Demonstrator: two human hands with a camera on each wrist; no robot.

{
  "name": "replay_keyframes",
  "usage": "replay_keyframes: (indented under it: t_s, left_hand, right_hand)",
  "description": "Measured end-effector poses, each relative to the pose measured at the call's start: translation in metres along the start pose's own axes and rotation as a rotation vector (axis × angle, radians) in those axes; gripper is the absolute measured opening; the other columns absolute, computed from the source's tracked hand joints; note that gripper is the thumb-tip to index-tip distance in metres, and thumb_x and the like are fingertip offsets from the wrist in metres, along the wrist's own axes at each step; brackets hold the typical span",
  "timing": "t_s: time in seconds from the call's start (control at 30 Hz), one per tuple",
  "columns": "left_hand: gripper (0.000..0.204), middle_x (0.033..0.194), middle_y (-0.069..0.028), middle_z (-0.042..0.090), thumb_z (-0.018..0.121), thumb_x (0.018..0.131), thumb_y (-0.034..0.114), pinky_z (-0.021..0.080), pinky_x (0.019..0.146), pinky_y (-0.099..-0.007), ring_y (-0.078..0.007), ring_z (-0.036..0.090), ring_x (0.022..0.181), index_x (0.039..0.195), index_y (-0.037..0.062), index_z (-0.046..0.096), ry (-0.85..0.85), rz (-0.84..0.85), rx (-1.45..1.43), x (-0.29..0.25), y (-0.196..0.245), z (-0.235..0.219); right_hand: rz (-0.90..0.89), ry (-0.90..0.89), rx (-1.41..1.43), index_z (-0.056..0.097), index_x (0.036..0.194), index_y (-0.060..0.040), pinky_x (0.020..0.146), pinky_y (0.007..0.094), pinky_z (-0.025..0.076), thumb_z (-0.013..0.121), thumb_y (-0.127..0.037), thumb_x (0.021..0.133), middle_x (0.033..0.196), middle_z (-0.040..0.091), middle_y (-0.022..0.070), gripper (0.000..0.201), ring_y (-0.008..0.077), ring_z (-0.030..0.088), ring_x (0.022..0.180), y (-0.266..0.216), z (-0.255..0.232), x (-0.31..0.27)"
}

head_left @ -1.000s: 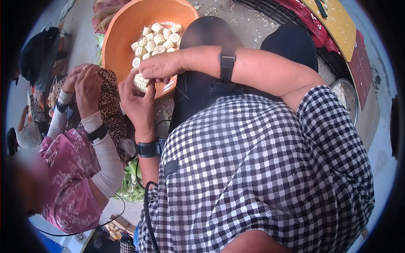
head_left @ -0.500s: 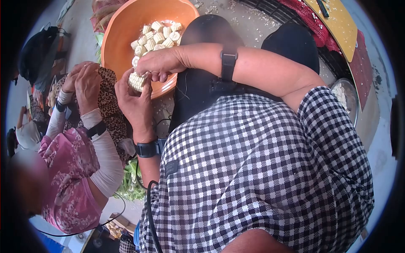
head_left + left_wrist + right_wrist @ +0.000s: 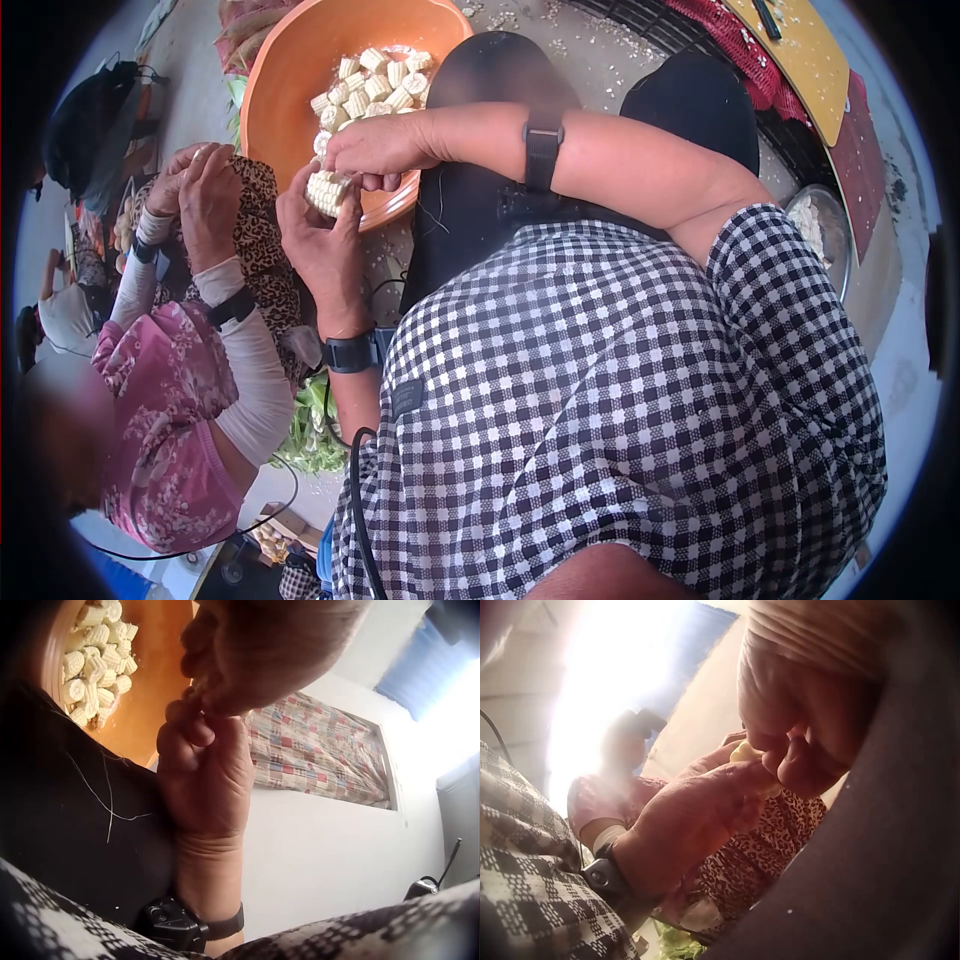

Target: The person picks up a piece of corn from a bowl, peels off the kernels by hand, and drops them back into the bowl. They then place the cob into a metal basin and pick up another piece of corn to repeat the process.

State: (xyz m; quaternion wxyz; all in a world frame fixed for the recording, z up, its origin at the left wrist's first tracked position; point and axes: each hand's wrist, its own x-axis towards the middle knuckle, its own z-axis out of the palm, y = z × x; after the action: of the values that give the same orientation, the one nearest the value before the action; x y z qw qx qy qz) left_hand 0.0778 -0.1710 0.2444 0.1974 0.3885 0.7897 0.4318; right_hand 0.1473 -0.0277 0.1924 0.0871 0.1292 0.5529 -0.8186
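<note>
Because the corn piece [image 3: 328, 190] was held right over the near rim of the orange basin [image 3: 290, 80], anything that came off it had only a short drop to the cut corn chunks [image 3: 375, 85] heaped at the basin's far side. The left hand [image 3: 322, 240] cupped the piece from below, its fingers curled up round the pale kernels, so that the cob sat steady against the palm. The right hand [image 3: 378, 150] came across from the right and lay on top of it, fingertips bent down and pinching at the upper end; in the right wrist view a bit of yellow corn [image 3: 744, 752] showed between those pinching fingers [image 3: 795, 761] and the left hand [image 3: 697, 817] beneath. From the left wrist view the two hands met knuckle to knuckle, the right hand [image 3: 202, 761] with fingers folded in, though the corn itself was hidden there.

The basin stood just beyond the person's black-clad knee [image 3: 480, 130], near enough for both forearms to work without stretching. To the left sat a second person in a pink flowered top [image 3: 165, 420], hands [image 3: 195, 185] raised together over something too small to tell. Green husks [image 3: 310, 430] lay on the ground between the two, and a metal bowl [image 3: 835, 240] sat at the far right, well apart from the hands
</note>
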Motion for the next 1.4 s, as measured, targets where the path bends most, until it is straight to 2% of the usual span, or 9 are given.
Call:
replay_keyframes:
  t_s: [0.23, 0.33, 0.43, 0.63, 0.73, 0.83, 0.93, 1.03, 1.4]
  left_hand:
    - [0.043, 0.102, -0.0083, 0.054, 0.071, 0.070, 0.002, 0.045, 0.084, -0.0296, -0.0203, 0.055, 0.099, 0.111, 0.0041, 0.059, -0.010, 0.119, 0.146, 0.001, 0.003, -0.005]
    - [0.046, 0.105, -0.0087, 0.054, 0.070, 0.068, -0.001, 0.044, 0.087, -0.0316, -0.0226, 0.055, 0.100, 0.112, 0.0055, 0.059, -0.044, 0.179, 0.187, 0.001, -0.003, -0.006]
    - [0.041, 0.107, -0.0064, 0.052, 0.071, 0.075, 0.005, 0.044, 0.084, -0.0271, -0.0152, 0.053, 0.098, 0.114, 0.0024, 0.058, -0.088, 0.177, 0.238, -0.001, -0.002, -0.006]
    - [0.041, 0.106, -0.0085, 0.054, 0.070, 0.075, 0.004, 0.044, 0.085, -0.0289, -0.0180, 0.054, 0.099, 0.114, 0.0023, 0.058, -0.101, 0.216, 0.236, -0.001, -0.002, -0.002]
    - [0.044, 0.106, -0.0105, 0.054, 0.068, 0.070, 0.002, 0.043, 0.088, -0.0335, -0.0250, 0.054, 0.101, 0.112, 0.0059, 0.059, -0.052, 0.168, 0.147, 0.000, 0.003, -0.002]
    - [0.042, 0.107, -0.0110, 0.054, 0.068, 0.071, 0.005, 0.043, 0.088, -0.0340, -0.0252, 0.055, 0.100, 0.112, 0.0045, 0.058, -0.078, 0.165, 0.239, 0.003, 0.016, -0.004]
    - [0.043, 0.107, -0.0112, 0.054, 0.069, 0.070, 0.004, 0.043, 0.087, -0.0343, -0.0254, 0.055, 0.100, 0.112, 0.0035, 0.058, -0.064, 0.186, 0.234, 0.005, 0.009, -0.004]
    - [0.045, 0.107, -0.0112, 0.054, 0.069, 0.070, 0.003, 0.044, 0.088, -0.0342, -0.0254, 0.056, 0.100, 0.114, 0.0031, 0.057, -0.042, 0.174, 0.222, 0.004, -0.003, -0.003]
    - [0.052, 0.114, -0.0113, 0.054, 0.068, 0.077, 0.000, 0.046, 0.088, -0.0287, -0.0180, 0.056, 0.103, 0.124, -0.0015, 0.046, -0.065, -0.034, -0.108, -0.001, 0.006, 0.002]
  right_hand:
    - [-0.020, -0.029, -0.008, 0.053, 0.078, -0.0082, 0.049, 0.0216, 0.037, 0.050, -0.032, 0.083, 0.071, 0.047, -0.0013, 0.025, 0.0084, 0.043, 0.063, -0.002, -0.001, 0.001]
    - [-0.051, 0.016, -0.088, 0.055, 0.081, -0.0057, 0.050, 0.0228, 0.039, 0.053, -0.030, 0.082, 0.071, 0.049, 0.0005, 0.025, 0.0090, 0.044, 0.062, -0.003, 0.000, -0.002]
    - [-0.031, 0.015, -0.143, 0.056, 0.086, -0.0025, 0.052, 0.0236, 0.041, 0.054, -0.026, 0.082, 0.071, 0.050, 0.0024, 0.024, 0.0098, 0.045, 0.063, -0.005, -0.001, -0.006]
    - [-0.064, -0.024, -0.099, 0.056, 0.092, -0.0002, 0.054, 0.0240, 0.043, 0.052, -0.021, 0.082, 0.072, 0.050, 0.0033, 0.023, 0.0103, 0.048, 0.064, 0.001, -0.005, -0.003]
    - [-0.088, 0.032, -0.035, 0.055, 0.090, -0.0008, 0.052, 0.0239, 0.042, 0.050, -0.019, 0.083, 0.073, 0.049, 0.0026, 0.021, 0.0099, 0.046, 0.063, -0.001, -0.001, -0.006]
    - [-0.084, 0.025, 0.074, 0.054, 0.086, -0.0025, 0.049, 0.0218, 0.039, 0.050, -0.019, 0.083, 0.073, 0.046, 0.0013, 0.018, 0.0086, 0.043, 0.061, 0.003, -0.002, 0.001]
    - [0.014, -0.115, 0.305, 0.054, 0.083, -0.0052, 0.046, 0.0191, 0.035, 0.052, -0.023, 0.083, 0.073, 0.045, -0.0008, 0.017, 0.0073, 0.041, 0.060, 0.001, -0.009, 0.007]
    - [0.005, -0.063, 0.301, 0.054, 0.081, -0.0070, 0.045, 0.0176, 0.033, 0.054, -0.026, 0.082, 0.073, 0.045, -0.0022, 0.019, 0.0063, 0.040, 0.060, -0.006, -0.004, -0.005]
    - [0.028, -0.023, 0.257, 0.056, 0.086, -0.0035, 0.046, 0.0201, 0.038, 0.049, -0.014, 0.086, 0.072, 0.048, -0.0001, 0.013, 0.0073, 0.045, 0.060, 0.004, -0.008, 0.003]
